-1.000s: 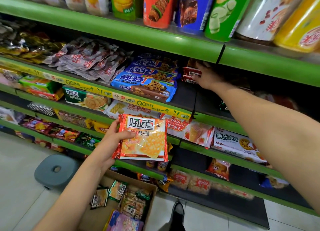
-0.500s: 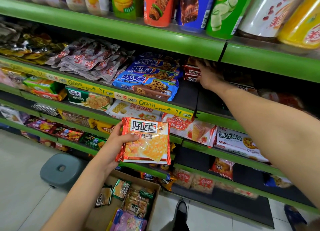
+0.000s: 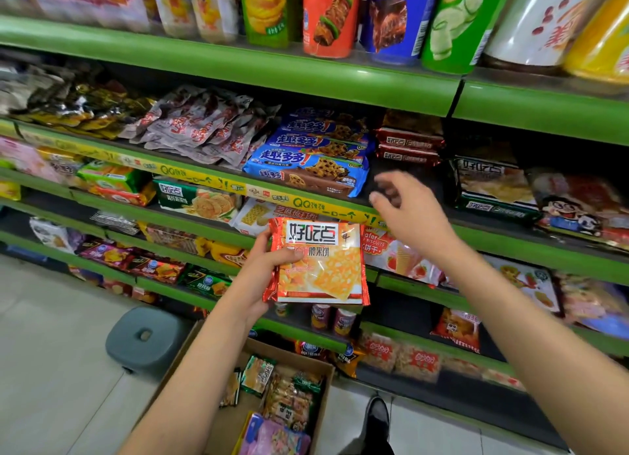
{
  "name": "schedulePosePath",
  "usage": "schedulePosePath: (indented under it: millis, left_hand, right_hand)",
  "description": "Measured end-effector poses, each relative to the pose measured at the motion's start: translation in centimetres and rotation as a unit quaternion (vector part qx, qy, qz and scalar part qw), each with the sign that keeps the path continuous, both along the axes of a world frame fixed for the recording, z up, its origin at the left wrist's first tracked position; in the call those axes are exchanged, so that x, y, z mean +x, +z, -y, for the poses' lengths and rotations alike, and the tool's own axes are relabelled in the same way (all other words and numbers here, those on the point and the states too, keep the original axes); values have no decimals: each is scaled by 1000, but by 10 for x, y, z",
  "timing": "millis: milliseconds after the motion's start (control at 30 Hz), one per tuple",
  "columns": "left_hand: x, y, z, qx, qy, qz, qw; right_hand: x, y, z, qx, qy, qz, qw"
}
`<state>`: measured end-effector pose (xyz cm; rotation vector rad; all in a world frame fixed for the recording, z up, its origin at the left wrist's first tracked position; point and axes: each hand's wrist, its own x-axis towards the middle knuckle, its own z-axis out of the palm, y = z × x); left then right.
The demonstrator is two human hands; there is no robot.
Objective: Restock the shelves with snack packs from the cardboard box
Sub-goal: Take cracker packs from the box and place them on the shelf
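Note:
My left hand [image 3: 263, 274] grips an orange-and-red cracker pack [image 3: 318, 262] by its left edge and holds it upright in front of the green shelves [image 3: 238, 63]. Just above and right of the pack, my right hand [image 3: 408, 212] hangs in the air with relaxed, slightly blurred fingers and holds nothing. Behind it on the second shelf lie stacked dark red packs [image 3: 410, 144]. The open cardboard box [image 3: 218, 424] stands on the floor below, with several snack packs [image 3: 289, 400] inside.
Blue cookie packs [image 3: 313, 161] lie left of the red stack and dark green packs [image 3: 493, 185] lie to its right. Tall snack cans [image 3: 332, 15] line the top shelf. A grey stool [image 3: 144, 337] stands left of the box. My shoe [image 3: 377, 417] is on the tiled floor.
My right hand has drawn back out of the second shelf, away from the red packs, and come down toward the cracker pack. My left hand still holds the pack in about the same place.

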<state>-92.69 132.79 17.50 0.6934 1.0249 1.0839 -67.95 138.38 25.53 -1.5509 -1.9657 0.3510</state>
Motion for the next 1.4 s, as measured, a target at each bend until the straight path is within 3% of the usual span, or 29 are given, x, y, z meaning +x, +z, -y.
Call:
schedulePosePath:
  millis: [100, 200, 400, 567, 833, 967, 1400]
  left_hand:
    - [5, 2, 0, 2, 1, 10, 1000]
    - [14, 3, 2, -4, 2, 37, 999]
    - [24, -2, 4, -5, -10, 75, 997]
    - [27, -8, 6, 5, -27, 16, 999]
    - [33, -17, 16, -33, -42, -38, 998]
    - [25, -19, 17, -39, -28, -23, 999]
    - [-25, -13, 13, -33, 14, -1, 999]
  right_hand:
    - [-7, -23, 47, -156, 8, -103, 982]
    - [-13, -45, 76, -309, 29, -229, 923]
    - [-7, -68, 90, -300, -46, -428, 851]
    - [-4, -76, 102, -301, -78, -479, 821]
    - [3, -87, 110, -382, -63, -571, 724]
    - [15, -93, 115, -390, -50, -578, 715]
    - [63, -96, 105, -303, -123, -520, 789]
